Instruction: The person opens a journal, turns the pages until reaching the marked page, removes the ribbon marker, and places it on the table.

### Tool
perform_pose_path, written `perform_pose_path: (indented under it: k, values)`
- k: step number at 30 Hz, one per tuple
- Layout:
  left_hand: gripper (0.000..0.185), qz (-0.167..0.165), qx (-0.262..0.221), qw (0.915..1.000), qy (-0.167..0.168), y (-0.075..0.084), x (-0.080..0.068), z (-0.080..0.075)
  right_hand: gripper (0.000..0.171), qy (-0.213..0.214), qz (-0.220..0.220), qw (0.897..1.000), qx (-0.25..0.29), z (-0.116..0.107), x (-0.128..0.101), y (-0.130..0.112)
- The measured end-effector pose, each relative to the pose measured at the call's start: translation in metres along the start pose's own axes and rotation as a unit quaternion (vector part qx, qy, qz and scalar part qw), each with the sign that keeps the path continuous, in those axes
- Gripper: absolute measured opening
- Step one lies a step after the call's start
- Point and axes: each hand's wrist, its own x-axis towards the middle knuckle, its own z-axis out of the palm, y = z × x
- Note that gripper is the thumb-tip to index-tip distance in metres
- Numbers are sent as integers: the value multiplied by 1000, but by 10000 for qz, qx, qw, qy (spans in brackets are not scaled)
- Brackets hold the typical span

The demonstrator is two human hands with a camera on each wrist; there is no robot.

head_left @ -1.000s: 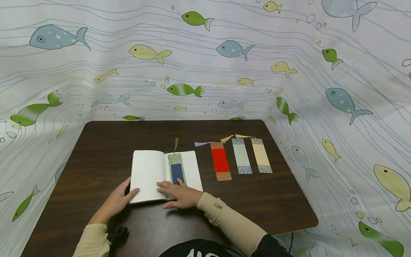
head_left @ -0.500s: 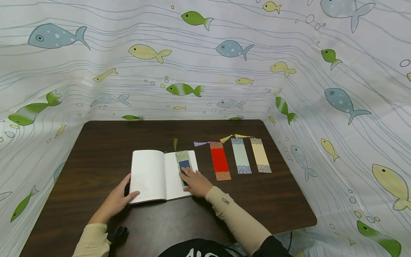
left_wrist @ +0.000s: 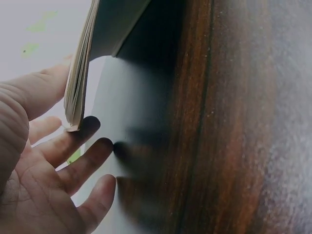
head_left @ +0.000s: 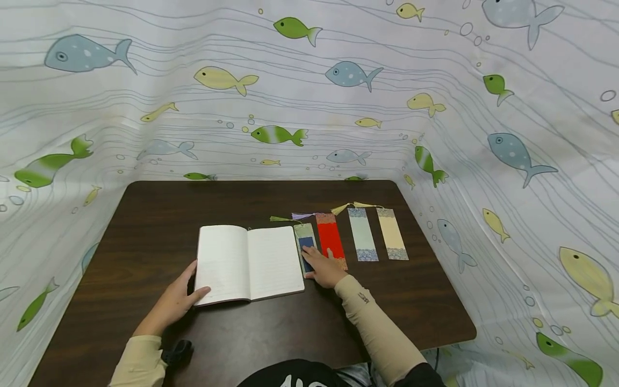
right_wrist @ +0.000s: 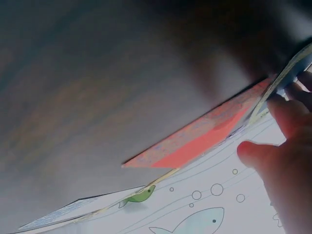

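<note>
i see my right hand [head_left: 325, 270] lying flat, fingers straight, on the blue bookmark [head_left: 305, 248], whose long axis runs away ahead of the fingertips. my left hand [head_left: 175, 299], fingers relaxed, rests at the open notebook [head_left: 247, 263] corner, farther off.

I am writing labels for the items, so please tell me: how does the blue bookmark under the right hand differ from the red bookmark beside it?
The blue bookmark has a dark blue middle with pale ends; the red bookmark is bright red with patterned ends. The blue one's tassel is green, the red one's purple. The right hand presses its fingers on the blue one, which lies against the open notebook; the red one lies farther right. Both are flat strips on the table.
</note>
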Motion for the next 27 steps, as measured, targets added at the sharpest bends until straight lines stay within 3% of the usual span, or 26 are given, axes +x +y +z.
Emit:
perform_pose_path:
  k: [10, 15, 19, 22, 27]
  values:
    - [94, -51, 15, 10000, 4, 4, 0, -1, 69, 139, -36, 9999, -80, -6, -3, -3]
    - [93, 8, 48, 9999, 127, 4, -1, -2, 70, 403, -328, 9984, 227, -1, -1, -7]
    - [91, 68, 67, 9995, 293, 8, -2, -4, 68, 377, -506, 9980, 13, 4, 2, -13]
    - [90, 160, 132, 9988, 441, 21, -1, -7, 64, 349, -546, 9973, -331, 6, 3, -16]
    - [82, 749, -16, 9957, 549, 68, 6, -4, 56, 386, -485, 9975, -340, 5, 2, -18]
